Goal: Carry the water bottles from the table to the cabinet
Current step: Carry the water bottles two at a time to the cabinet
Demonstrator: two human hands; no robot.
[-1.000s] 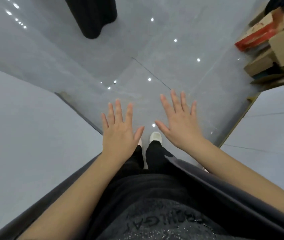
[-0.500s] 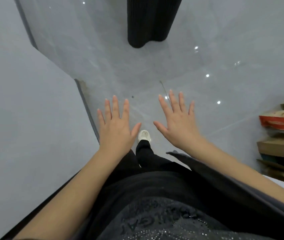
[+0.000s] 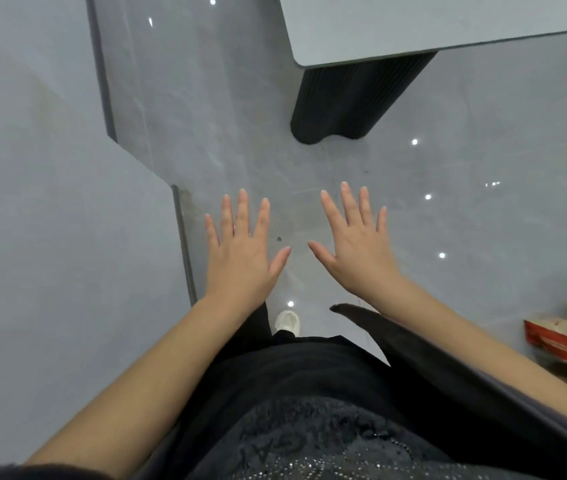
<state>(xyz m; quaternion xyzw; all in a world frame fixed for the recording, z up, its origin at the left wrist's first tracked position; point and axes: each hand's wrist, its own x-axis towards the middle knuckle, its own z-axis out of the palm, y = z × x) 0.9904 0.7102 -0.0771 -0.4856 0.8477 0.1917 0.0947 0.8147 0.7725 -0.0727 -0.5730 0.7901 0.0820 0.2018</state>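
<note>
My left hand [image 3: 243, 251] and my right hand [image 3: 356, 244] are held out in front of me, palms down, fingers spread and straight, holding nothing. They hover above the glossy grey floor [image 3: 448, 220]. A grey table top [image 3: 413, 26] on a dark ribbed pedestal [image 3: 354, 102] shows at the top right, ahead of my hands. No water bottle is in view on the visible corner of the table.
A grey wall [image 3: 50, 237] with a dark skirting strip steps out on the left, close to my left arm. Cardboard boxes, one red and white [image 3: 566, 344], lie on the floor at the right edge. My white shoe [image 3: 288, 322] shows below my hands.
The view has swung: the dark pedestal moved right and nearer, and the table top has come into sight. The boxes slid to the lower right. My hands stay spread and hold nothing.
</note>
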